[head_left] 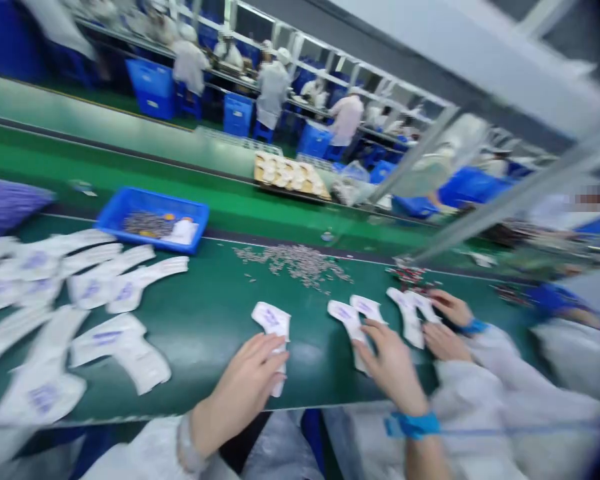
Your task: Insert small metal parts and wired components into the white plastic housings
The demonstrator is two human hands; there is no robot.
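Note:
My left hand (pixel 245 373) lies over a white sock-shaped piece with a purple print (pixel 275 320), its fingers stretched across the lower part. Most of that hand's thumb is hidden. To the right, my right hand (pixel 393 363), with a blue band at the wrist, has its fingers apart. Its fingertips touch a second white sock-shaped piece (pixel 347 317). Another printed white piece (pixel 367 307) lies just behind those fingers. Both pieces rest on the green work surface (pixel 205 360). Motion blur softens the picture, so the prints cannot be read.
Many white printed pieces (pixel 125 287) lie at left. Behind them stands a blue tray (pixel 150 220) of small parts. A pile of tiny parts (pixel 300 263) is spread at the back. At right, a co-worker's hands (pixel 450 327) work on similar pieces. A slanted metal post (pixel 460 200) rises there.

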